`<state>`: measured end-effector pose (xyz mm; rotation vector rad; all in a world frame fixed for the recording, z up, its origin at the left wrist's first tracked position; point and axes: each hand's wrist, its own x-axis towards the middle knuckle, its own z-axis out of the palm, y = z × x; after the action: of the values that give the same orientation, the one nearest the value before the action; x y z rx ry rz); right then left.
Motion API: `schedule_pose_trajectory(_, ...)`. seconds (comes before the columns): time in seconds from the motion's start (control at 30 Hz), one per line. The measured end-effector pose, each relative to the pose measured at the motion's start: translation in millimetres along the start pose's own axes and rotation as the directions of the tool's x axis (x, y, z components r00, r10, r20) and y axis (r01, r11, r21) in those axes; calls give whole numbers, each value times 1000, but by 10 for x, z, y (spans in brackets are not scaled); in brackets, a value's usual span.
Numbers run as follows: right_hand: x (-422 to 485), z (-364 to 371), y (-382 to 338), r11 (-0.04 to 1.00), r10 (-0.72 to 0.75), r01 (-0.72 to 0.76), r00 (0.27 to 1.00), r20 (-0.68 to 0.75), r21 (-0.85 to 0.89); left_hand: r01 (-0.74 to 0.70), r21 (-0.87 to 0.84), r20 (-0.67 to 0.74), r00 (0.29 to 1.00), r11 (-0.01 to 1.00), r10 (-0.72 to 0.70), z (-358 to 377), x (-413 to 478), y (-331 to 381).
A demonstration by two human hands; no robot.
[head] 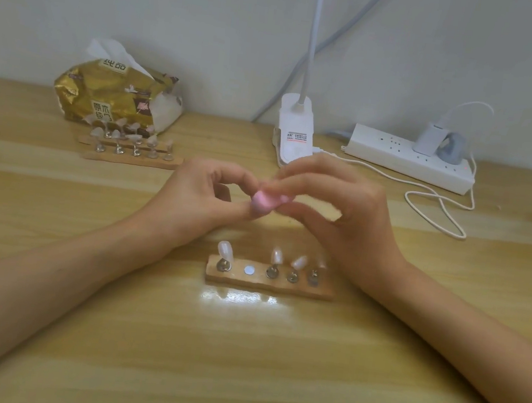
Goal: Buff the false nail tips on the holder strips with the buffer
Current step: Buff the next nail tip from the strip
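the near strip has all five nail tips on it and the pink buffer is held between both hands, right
Not all five: the head view shows four nail tips on the near strip; its second spot from the left is bare, showing only a white disc. The pink buffer is held between the left hand and right hand.

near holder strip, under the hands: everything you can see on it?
The near holder strip is a flat, wood-like bar lying on the table. Four metal stands rise from it, each bearing a pale nail tip; the rightmost is blurred. The second spot from the left holds only a round whitish disc. The left hand and right hand, pinching a pink buffer beyond it, do not visibly touch it.
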<state>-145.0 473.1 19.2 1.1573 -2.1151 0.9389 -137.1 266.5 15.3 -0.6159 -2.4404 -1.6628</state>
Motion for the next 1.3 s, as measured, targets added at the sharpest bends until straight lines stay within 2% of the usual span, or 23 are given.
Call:
schedule_pose_trajectory(0.07,6,-7,6,1000,-10,10,1000,4,-8,5,0,-15,1000,1000,-5,1,2,-11)
schedule_pose_trajectory(0.17,8,-61,36,996,89,-88,995,-34,25,3,-9,2,1000,1000,-3,1,7,-2)
schedule_pose_trajectory(0.27,2,-20,6,1000,-18,18,1000,22,25,16,-15,-6,1000,1000,-16,9,9,-14)
schedule_pose_trajectory(0.37,22,-41,30,996,76,-75,997,-22,52,13,-20,-2,1000,1000,-13,6,6,-6)
schedule_pose_trajectory(0.5,7,-39,6,999,1,-2,1000,28,35,31,-24,-17,999,999,-31,15,8,-11)
schedule_pose_trajectory(0.6,12,-57,8,992,110,-109,994,-24,66,27,-51,-18,999,998,-28,1,7,10)
schedule_pose_trajectory(0.7,13,-46,-13,998,54,-54,998,11,40,27,-37,-19,999,999,-28,4,6,14)
schedule_pose_trajectory(0.8,20,-68,2,990,137,-136,990,-26,43,21,-47,-14,1000,999,-22,5,7,19)
schedule_pose_trajectory(0.9,14,-46,-14,998,62,-62,998,5,23,20,-56,-19,1000,998,-21,14,-5,31)
schedule_pose_trajectory(1.03,15,-61,-12,992,121,-121,992,-27,32,32,-52,-23,999,998,-33,2,2,17)
schedule_pose_trajectory(1.13,6,-41,-24,999,39,-39,999,6,22,38,-44,-18,999,998,-39,8,0,17)
schedule_pose_trajectory(1.23,16,-62,-6,992,120,-119,992,-35,32,22,-67,-7,1000,998,-22,0,6,24)
schedule_pose_trajectory(1.3,14,-47,-18,998,54,-54,998,-16,16,20,-57,2,1000,998,-20,1,1,25)
